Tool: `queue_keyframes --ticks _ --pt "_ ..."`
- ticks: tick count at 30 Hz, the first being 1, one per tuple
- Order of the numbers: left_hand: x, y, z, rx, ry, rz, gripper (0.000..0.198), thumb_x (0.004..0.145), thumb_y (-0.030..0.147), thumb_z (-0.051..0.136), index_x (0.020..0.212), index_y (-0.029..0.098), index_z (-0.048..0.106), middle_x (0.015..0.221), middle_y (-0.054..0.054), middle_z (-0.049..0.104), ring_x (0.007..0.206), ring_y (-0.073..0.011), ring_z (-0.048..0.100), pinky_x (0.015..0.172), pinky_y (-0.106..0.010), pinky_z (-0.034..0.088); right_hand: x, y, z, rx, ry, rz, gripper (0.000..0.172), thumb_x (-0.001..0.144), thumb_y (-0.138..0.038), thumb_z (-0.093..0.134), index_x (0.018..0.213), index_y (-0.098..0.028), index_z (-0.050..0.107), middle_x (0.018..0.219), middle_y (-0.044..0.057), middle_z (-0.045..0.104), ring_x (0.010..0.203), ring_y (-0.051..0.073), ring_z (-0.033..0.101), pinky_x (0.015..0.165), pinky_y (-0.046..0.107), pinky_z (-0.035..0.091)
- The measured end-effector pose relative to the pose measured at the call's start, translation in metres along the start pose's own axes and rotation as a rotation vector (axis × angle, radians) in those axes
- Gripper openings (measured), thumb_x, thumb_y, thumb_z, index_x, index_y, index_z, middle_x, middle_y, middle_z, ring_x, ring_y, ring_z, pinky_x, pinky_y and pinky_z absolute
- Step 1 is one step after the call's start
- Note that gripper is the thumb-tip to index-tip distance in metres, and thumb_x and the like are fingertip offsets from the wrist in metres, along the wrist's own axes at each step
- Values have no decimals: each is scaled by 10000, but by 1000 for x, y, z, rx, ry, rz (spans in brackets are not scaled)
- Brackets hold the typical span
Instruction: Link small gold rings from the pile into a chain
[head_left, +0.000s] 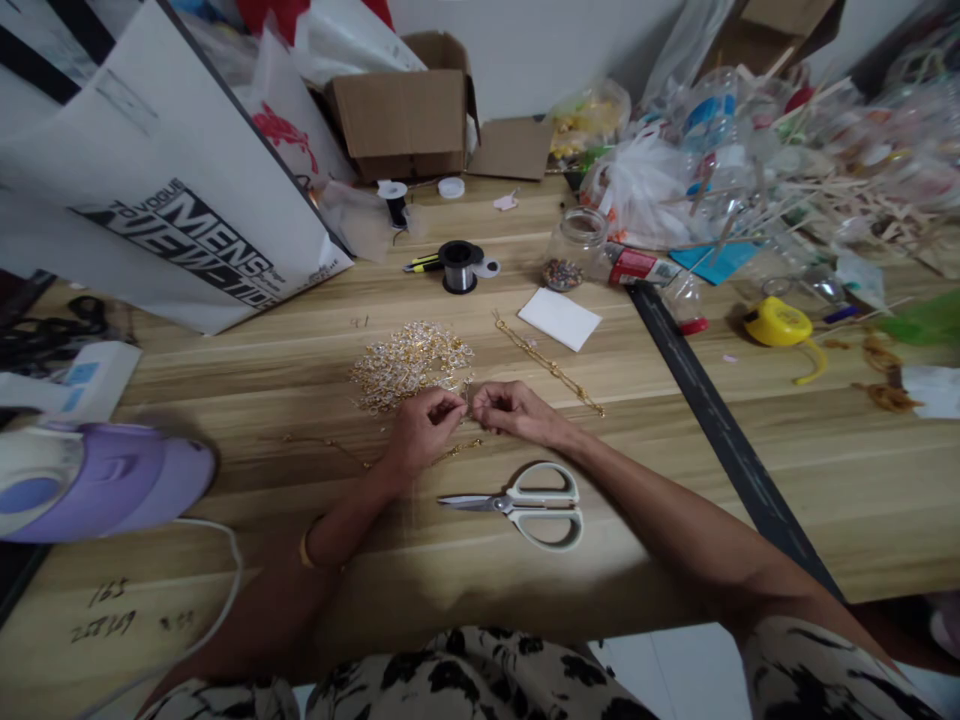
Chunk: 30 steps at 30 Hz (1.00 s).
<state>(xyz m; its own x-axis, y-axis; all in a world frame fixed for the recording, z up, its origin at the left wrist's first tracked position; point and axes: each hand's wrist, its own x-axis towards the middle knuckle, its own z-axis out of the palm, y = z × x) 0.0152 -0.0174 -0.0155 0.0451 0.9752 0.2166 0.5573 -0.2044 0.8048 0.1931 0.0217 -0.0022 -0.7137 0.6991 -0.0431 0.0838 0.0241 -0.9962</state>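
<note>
My left hand and my right hand meet almost fingertip to fingertip over the wooden table, both pinched closed. Whatever lies between the fingertips is too small to name. Just beyond my left hand spreads a pile of small gold and clear beads or charms. One gold chain lies past my right hand. Another thin gold chain runs along the table, partly hidden under my left hand and wrist. Nearer to me rest white-handled scissors, their blades pointing left.
Behind the pile stand a spool of silver wire, a folded white paper and a jar of beads. A purple-white appliance and a large paper bag occupy the left. Right of a black strip sits a yellow tape measure before heaped plastic bottles.
</note>
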Motion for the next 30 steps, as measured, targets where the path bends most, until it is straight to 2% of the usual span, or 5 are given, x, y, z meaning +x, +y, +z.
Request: queue_keyframes --ticks 8,19,30 --pt "-1 2 1 20 7 44 72 735 178 599 670 154 619 596 10 599 534 -93 509 509 -197 393 0 7 -1 -15 -14 -17 60 778 -178 511 756 -128 535 599 -39 472 519 65 412 506 186 319" --pt "0 3 0 111 42 185 72 743 152 596 673 169 607 631 7 601 585 -103 525 563 -211 416 0 2 0 -22 -4 -2 112 792 -217 523 730 -124 526 583 -39 456 510 64 397 493 185 312" --pt "-1 1 1 92 31 155 66 756 164 599 692 176 612 663 5 611 615 -109 542 574 -214 421 0 -1 1 -15 12 26 118 789 -231 529 736 -126 526 577 -39 460 504 67 400 485 186 311"
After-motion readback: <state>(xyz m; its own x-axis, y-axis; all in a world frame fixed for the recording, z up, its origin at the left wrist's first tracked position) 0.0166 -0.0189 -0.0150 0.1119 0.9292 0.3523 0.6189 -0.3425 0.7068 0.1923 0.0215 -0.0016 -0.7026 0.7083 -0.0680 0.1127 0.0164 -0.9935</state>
